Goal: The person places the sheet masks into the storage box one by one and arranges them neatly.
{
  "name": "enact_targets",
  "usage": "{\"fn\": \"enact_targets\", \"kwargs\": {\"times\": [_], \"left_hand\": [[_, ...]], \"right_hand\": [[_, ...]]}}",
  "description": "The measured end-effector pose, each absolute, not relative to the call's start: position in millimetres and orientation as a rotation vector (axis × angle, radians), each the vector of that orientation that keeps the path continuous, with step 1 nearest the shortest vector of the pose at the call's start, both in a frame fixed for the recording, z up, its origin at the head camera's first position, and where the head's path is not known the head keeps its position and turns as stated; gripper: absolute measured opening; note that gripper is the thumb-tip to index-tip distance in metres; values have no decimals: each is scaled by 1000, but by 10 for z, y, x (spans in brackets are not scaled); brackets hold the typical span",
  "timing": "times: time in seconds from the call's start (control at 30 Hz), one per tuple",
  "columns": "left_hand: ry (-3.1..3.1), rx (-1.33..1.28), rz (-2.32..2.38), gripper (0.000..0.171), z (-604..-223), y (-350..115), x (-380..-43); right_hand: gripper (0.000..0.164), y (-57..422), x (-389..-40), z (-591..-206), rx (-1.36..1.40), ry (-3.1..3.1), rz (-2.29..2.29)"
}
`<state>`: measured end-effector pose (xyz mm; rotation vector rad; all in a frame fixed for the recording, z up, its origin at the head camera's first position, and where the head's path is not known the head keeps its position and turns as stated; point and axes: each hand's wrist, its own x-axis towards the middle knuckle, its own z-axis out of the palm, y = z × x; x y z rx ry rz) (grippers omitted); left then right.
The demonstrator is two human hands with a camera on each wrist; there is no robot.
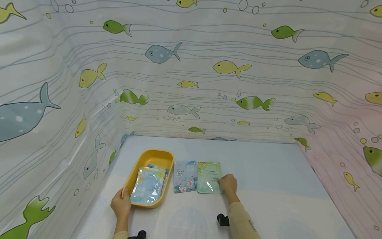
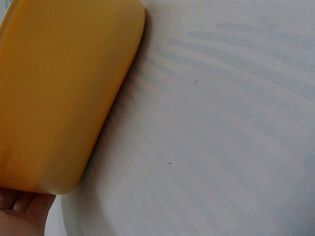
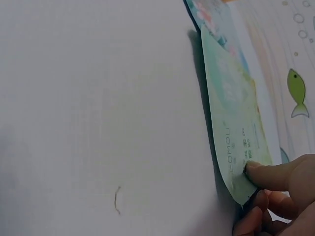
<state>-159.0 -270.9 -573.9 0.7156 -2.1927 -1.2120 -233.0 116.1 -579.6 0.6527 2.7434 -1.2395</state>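
My left hand [image 1: 121,203] grips the near left rim of a yellow plastic basin [image 1: 169,159]. Inside it lie several flat blue sachets, with a shiny light-blue sachet [image 1: 148,186] on top. In the left wrist view, fingers [image 2: 29,209] hold the lower end of the basin [image 2: 59,98]. My right hand [image 1: 229,184] pinches the right edge of a green sachet [image 1: 209,177], thumb on its printed face in the right wrist view, other fingers beneath [image 3: 251,221]. Left of the green sachet, a blue floral sachet [image 1: 185,177] lies on the table, their edges meeting.
The pale table [image 1: 262,166] is enclosed by a fish-patterned sheet [image 1: 209,109] at the back and both sides. Black wrist-camera mounts [image 1: 223,219] sit by the forearms, low in the head view.
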Motion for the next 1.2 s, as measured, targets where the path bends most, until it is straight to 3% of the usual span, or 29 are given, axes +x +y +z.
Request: {"fn": "enact_targets", "kwargs": {"times": [0.17, 0.63, 1.2], "left_hand": [[-2192, 720, -1207, 28, -5737, -2704, -1591], [-2194, 729, -1249, 30, -5726, -2706, -1588], [-2198, 721, -1235, 29, -5718, -2703, -1591]], "right_hand": [[18, 1214, -2317, -5805, 560, 2764, -1227], [20, 1321, -2205, -5797, 554, 2551, -1547], [35, 1415, -2139, -5823, 547, 2014, -2049]]}}
